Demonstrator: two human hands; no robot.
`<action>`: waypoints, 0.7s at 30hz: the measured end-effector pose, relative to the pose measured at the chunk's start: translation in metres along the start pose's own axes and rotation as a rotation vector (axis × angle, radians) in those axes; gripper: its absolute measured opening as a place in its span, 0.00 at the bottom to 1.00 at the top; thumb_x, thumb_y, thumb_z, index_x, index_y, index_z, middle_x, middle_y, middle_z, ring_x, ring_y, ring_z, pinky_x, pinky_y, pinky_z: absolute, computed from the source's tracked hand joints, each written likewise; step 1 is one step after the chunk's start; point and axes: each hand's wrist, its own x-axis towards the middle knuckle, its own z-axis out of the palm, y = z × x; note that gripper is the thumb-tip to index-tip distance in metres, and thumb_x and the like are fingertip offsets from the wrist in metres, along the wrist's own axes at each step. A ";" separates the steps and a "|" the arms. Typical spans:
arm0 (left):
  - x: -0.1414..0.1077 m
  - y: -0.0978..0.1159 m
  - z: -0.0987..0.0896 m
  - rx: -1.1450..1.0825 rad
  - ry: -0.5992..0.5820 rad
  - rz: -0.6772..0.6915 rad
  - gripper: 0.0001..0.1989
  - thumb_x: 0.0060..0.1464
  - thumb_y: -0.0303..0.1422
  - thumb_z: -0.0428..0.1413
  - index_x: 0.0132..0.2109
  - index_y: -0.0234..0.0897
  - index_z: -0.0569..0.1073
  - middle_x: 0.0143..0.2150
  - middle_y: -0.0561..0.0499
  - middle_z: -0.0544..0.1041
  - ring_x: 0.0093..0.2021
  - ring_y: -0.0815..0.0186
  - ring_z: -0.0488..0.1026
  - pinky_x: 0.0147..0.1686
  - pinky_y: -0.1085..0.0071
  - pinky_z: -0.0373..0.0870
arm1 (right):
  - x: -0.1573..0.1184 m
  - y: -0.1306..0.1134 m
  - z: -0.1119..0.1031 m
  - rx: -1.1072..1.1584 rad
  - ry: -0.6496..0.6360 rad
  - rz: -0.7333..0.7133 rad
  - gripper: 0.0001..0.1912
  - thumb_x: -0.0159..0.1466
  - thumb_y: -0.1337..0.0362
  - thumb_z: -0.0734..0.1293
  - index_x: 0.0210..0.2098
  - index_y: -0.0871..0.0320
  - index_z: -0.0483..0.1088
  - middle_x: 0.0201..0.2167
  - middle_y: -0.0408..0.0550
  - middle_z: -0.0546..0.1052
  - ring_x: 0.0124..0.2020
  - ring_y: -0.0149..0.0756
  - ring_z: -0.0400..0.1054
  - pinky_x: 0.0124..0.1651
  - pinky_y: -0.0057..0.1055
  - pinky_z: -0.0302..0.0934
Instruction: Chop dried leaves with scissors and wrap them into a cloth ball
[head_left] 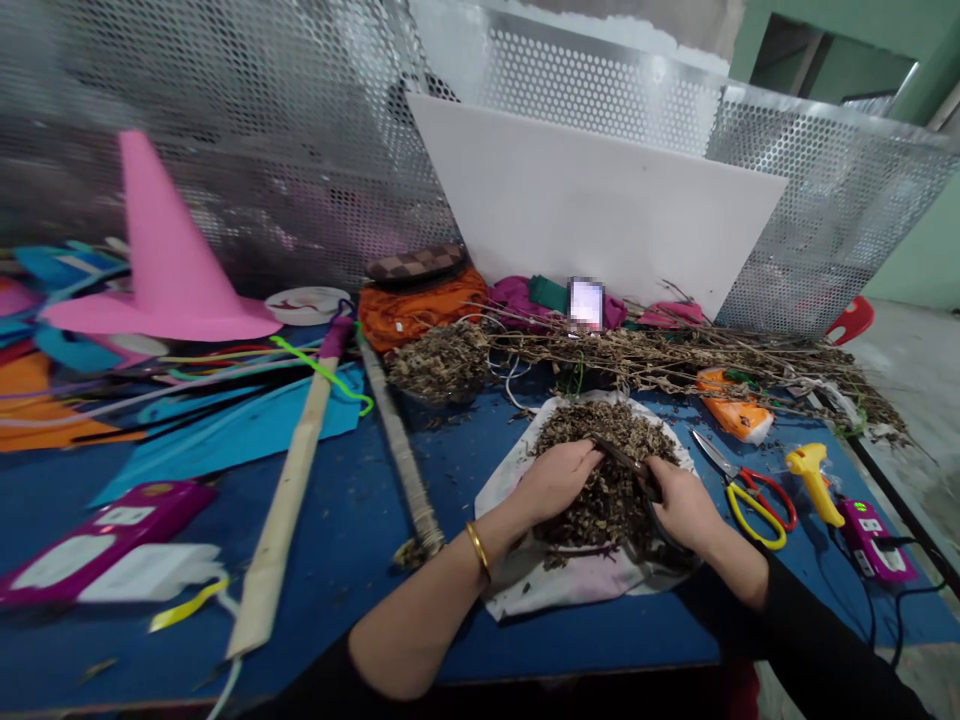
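Note:
Dry, crumbled brown leaves [585,510] are heaped on a whitish cloth [510,590] at the table's front. My right hand [682,500] is closed around the dark handles of scissors [621,455], whose blades point left over the heap. My left hand [559,480], with a gold bangle [478,552] on the wrist, is at the blade tips with its fingers pressed together. Whatever lies in that pinch is too small to make out. To the right of the cloth rests a second pair of scissors [739,485] with red and yellow handles.
Behind the cloth lie dry twigs [675,360] and a lit phone [586,305]. A yellow glue gun [816,480] and a purple power strip [874,540] sit at right. At left are a wooden stick [289,510], a wrapped rod [401,450] and a pink cone hat [165,250].

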 end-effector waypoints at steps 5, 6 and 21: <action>0.000 0.003 0.001 -0.028 -0.031 0.002 0.19 0.63 0.37 0.39 0.32 0.36 0.71 0.37 0.43 0.78 0.40 0.59 0.74 0.40 0.67 0.65 | -0.001 0.000 -0.001 -0.045 0.036 -0.012 0.21 0.59 0.65 0.61 0.52 0.57 0.61 0.45 0.51 0.73 0.42 0.39 0.67 0.39 0.28 0.53; 0.000 0.004 0.002 -0.027 -0.039 0.001 0.20 0.63 0.37 0.39 0.32 0.36 0.71 0.38 0.43 0.79 0.40 0.59 0.74 0.40 0.67 0.65 | -0.001 0.000 -0.001 -0.065 0.035 -0.006 0.21 0.59 0.64 0.62 0.52 0.57 0.60 0.45 0.52 0.72 0.42 0.39 0.67 0.39 0.29 0.53; 0.002 -0.001 -0.001 -0.084 -0.016 0.002 0.17 0.61 0.38 0.41 0.30 0.38 0.68 0.34 0.46 0.76 0.36 0.60 0.71 0.39 0.67 0.65 | 0.002 0.005 0.004 -0.037 0.041 0.005 0.14 0.60 0.67 0.61 0.47 0.56 0.62 0.42 0.49 0.74 0.39 0.36 0.67 0.36 0.27 0.51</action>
